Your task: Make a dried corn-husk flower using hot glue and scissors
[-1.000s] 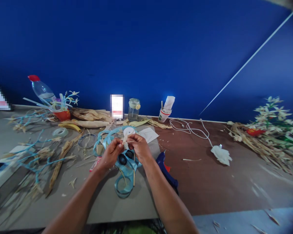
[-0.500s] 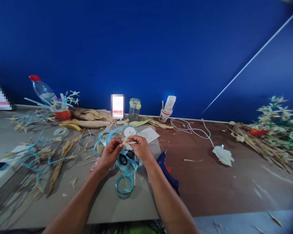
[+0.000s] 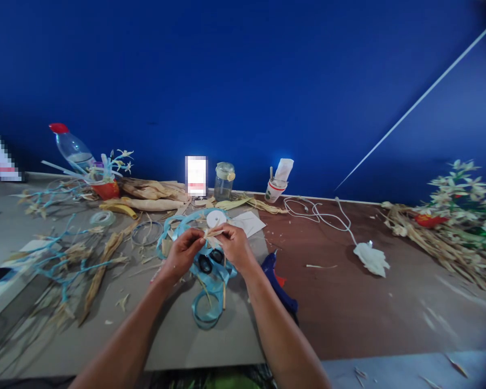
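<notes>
Head view: just left of frame centre, the left hand point(image 3: 183, 254) and right hand point(image 3: 235, 246) meet over a grey board point(image 3: 170, 335), fingertips pressed together on a small pale husk piece point(image 3: 211, 233) — both pinch it, one from each side. Directly under the hands lies a tangle of blue ribbon point(image 3: 206, 310) with scissors point(image 3: 210, 260), black handles showing between the wrists. A white spool point(image 3: 216, 219) sits just above the fingers. To the lower right of the right wrist, a blue glue gun point(image 3: 276, 281) rests at the board's edge on the brown table point(image 3: 348, 308). Along the blue wall stand a jar point(image 3: 223, 181), a cup point(image 3: 276, 186) and, upper left, a tilted bottle point(image 3: 71, 147). A white cable point(image 3: 324, 216) runs to the right — dried flowers point(image 3: 449, 216) fill the right edge.
</notes>
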Motion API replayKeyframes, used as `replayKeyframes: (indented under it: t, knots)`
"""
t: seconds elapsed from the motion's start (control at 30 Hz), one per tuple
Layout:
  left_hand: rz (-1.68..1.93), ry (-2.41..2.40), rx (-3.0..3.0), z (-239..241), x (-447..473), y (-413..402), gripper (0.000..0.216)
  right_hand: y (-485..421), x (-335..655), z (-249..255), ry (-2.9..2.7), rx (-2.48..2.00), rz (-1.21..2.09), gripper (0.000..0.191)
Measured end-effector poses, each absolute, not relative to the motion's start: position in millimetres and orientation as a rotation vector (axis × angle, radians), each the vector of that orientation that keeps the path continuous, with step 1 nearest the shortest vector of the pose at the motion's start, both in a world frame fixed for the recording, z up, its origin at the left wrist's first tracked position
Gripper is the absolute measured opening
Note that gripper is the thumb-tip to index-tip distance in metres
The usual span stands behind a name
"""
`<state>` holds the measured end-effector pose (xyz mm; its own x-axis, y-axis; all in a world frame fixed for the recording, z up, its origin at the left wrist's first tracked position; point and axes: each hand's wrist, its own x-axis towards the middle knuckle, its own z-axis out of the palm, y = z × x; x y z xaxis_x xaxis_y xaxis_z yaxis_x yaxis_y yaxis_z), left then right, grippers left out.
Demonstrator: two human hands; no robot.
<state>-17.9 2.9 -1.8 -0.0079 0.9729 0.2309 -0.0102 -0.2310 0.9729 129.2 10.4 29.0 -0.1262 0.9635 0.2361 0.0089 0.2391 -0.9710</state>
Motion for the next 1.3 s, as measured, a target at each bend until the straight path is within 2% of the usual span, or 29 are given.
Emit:
replayKeyframes:
  t: [0.33,0.77,1.1,1.3]
  knots:
    - [1.404,1.049,1.392,-4.4,-18.0,3.1,0.023,13.1,127.4,23.4,-1.208,-1.021,1.377,0.014]
    - [1.255,0.924,1.261,-15.5,-26.0,6.2,0.029,11.0,127.1,26.4,-0.955,-0.939,1.712,0.023]
    - [1.188,0.870,1.221,-24.7,-31.1,9.0,0.025,6.2,125.4,35.9,-0.894,-0.858,1.624,0.016]
    - [1.174,0.835,1.223,-25.9,-31.4,8.6,0.022,7.5,128.2,36.3,-0.803,-0.834,1.658,0.019]
